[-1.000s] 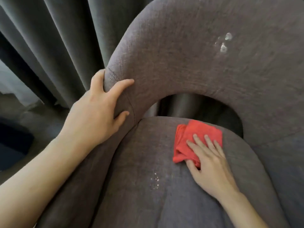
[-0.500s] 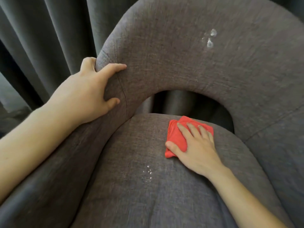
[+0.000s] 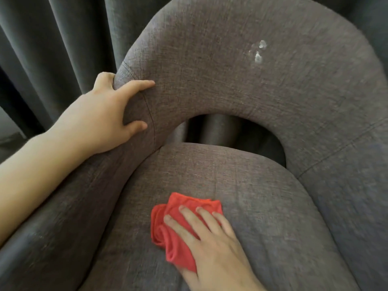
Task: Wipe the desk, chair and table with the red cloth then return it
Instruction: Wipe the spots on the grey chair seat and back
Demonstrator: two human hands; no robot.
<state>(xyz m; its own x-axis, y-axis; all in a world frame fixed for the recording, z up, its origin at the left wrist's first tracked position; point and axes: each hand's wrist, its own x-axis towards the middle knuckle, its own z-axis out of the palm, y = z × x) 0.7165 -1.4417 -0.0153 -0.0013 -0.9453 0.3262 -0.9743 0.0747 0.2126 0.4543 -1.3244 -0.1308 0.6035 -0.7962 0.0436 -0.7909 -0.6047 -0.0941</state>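
Note:
A grey fabric chair point(image 3: 231, 106) fills the head view, with a curved backrest and a rounded seat cushion point(image 3: 262, 206). The folded red cloth point(image 3: 174, 227) lies on the front middle of the seat. My right hand point(image 3: 212, 248) presses flat on the cloth, fingers spread over its top. My left hand point(image 3: 109, 118) grips the backrest's left edge, thumb in front and fingers wrapped behind. A whitish stain point(image 3: 257, 51) marks the upper backrest.
Dark grey curtains point(image 3: 52, 49) hang behind and left of the chair. An arched gap point(image 3: 231, 131) opens between backrest and seat. The chair's right armrest point(image 3: 346, 196) rises beside the seat.
My right hand has slid the red cloth from the back of the seat toward the front, over the spot where small white specks showed. My left hand stays on the backrest.

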